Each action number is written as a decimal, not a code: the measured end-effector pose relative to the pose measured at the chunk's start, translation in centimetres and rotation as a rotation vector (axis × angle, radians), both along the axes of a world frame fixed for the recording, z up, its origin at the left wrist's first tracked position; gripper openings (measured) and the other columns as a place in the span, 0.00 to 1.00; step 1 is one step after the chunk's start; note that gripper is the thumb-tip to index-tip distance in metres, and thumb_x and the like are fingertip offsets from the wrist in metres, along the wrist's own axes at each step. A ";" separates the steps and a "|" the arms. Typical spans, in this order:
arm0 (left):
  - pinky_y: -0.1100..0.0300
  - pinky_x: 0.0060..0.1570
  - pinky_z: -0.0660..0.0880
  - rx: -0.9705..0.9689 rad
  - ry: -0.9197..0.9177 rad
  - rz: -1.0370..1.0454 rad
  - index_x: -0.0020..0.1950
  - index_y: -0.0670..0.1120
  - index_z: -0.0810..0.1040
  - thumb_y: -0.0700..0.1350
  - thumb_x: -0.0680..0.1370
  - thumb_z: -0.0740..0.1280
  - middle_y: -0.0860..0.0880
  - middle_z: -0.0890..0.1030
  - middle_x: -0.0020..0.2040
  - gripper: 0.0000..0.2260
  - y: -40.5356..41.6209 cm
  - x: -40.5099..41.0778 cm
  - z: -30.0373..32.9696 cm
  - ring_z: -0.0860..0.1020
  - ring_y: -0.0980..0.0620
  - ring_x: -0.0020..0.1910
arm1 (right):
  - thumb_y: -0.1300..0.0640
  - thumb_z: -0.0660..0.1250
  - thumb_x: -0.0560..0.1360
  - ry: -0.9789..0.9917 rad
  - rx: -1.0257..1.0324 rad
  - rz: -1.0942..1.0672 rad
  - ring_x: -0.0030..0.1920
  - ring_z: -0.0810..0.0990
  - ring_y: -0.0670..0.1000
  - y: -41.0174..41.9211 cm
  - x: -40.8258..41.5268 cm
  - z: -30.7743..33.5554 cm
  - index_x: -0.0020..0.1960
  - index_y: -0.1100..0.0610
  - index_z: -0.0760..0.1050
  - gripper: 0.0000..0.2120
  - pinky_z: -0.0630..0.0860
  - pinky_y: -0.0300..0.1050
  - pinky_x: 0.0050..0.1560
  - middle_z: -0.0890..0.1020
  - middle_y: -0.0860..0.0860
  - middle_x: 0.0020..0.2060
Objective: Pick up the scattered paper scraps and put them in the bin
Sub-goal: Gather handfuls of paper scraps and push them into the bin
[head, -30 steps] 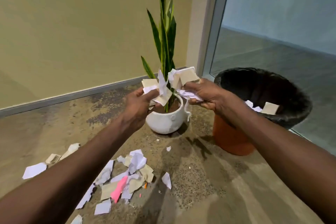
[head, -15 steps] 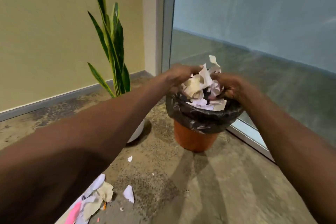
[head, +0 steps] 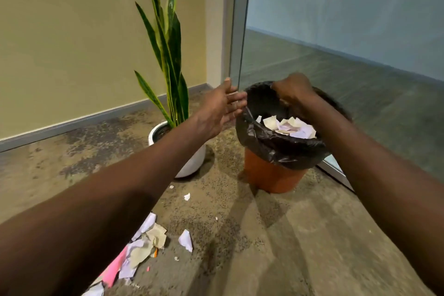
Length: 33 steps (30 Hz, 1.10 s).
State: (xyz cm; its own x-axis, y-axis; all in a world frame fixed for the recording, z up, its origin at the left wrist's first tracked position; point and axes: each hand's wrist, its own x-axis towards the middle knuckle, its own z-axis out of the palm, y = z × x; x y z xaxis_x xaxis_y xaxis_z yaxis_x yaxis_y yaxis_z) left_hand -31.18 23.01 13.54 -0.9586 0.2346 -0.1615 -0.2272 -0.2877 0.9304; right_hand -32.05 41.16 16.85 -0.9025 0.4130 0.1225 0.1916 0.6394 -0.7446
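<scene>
An orange bin [head: 271, 174] lined with a black bag [head: 278, 149] stands on the floor by the glass wall. White and cream paper scraps [head: 288, 126] lie inside it. My left hand [head: 219, 110] hovers just left of the bin's rim, fingers spread and empty. My right hand [head: 292, 92] is over the bin's far side, fingers curled downward; I see no paper in it. More scraps [head: 141, 247], white, cream and one pink, lie on the floor at the lower left, partly hidden by my left arm. A single white scrap [head: 185, 240] lies apart.
A tall snake plant [head: 168, 55] in a white pot [head: 192, 163] stands left of the bin, close to my left arm. A glass panel with a metal frame [head: 236, 31] runs behind the bin. Small paper bits [head: 187, 196] dot the speckled floor.
Both hands carried a bundle of scraps from above the plant to the bin and let it go; the scraps now lie inside. My left hand has drawn back to the left, open.
</scene>
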 end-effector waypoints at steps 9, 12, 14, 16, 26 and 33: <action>0.61 0.31 0.64 -0.356 -0.079 0.434 0.44 0.48 0.77 0.51 0.82 0.56 0.51 0.83 0.41 0.14 -16.1 6.4 -9.3 0.75 0.55 0.31 | 0.58 0.65 0.80 -0.208 -0.339 0.780 0.32 0.81 0.52 -17.5 4.5 -7.6 0.45 0.69 0.81 0.14 0.77 0.42 0.32 0.85 0.60 0.36; 0.61 0.33 0.66 -0.442 -0.102 0.556 0.42 0.48 0.77 0.50 0.83 0.57 0.48 0.83 0.42 0.14 -22.4 9.9 -13.3 0.76 0.51 0.35 | 0.56 0.67 0.76 -0.335 -0.102 0.810 0.35 0.81 0.53 -22.1 4.9 -15.8 0.42 0.66 0.82 0.14 0.80 0.51 0.41 0.85 0.60 0.38; 0.58 0.35 0.68 -0.588 -0.095 0.667 0.40 0.46 0.79 0.48 0.82 0.59 0.44 0.83 0.41 0.15 -26.7 12.7 -15.9 0.77 0.47 0.36 | 0.52 0.67 0.77 -0.364 0.077 0.789 0.48 0.80 0.53 -23.7 5.8 -20.8 0.54 0.64 0.80 0.15 0.76 0.51 0.51 0.84 0.60 0.51; 0.55 0.38 0.67 -0.916 -0.111 0.727 0.37 0.45 0.78 0.48 0.81 0.60 0.41 0.82 0.40 0.16 -31.5 16.1 -18.6 0.78 0.43 0.40 | 0.45 0.66 0.77 -0.449 0.127 0.726 0.68 0.73 0.55 -24.3 7.5 -24.8 0.73 0.60 0.67 0.30 0.70 0.49 0.66 0.73 0.58 0.70; 0.47 0.63 0.69 -1.339 -0.393 0.815 0.68 0.36 0.72 0.53 0.80 0.63 0.34 0.75 0.65 0.24 -45.0 24.4 -24.9 0.73 0.35 0.64 | 0.45 0.66 0.78 -0.299 0.175 0.841 0.69 0.70 0.60 -30.1 5.2 -30.3 0.72 0.61 0.66 0.29 0.67 0.48 0.65 0.70 0.60 0.69; 0.43 0.70 0.62 -1.483 -0.336 0.637 0.75 0.37 0.62 0.62 0.78 0.61 0.32 0.67 0.72 0.36 -51.4 19.1 -25.5 0.65 0.33 0.70 | 0.37 0.66 0.75 -0.335 0.355 0.956 0.78 0.56 0.60 -35.3 -3.0 -31.1 0.80 0.58 0.52 0.43 0.58 0.56 0.76 0.54 0.58 0.80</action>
State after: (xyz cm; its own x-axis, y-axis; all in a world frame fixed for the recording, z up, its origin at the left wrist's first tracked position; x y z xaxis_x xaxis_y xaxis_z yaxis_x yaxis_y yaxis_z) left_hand -12.08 -28.37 -11.98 -0.7121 -0.6975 -0.0799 -0.6642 0.6325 0.3985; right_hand -35.05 5.84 -14.20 -0.8427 -0.4928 -0.2169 -0.3430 0.8019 -0.4891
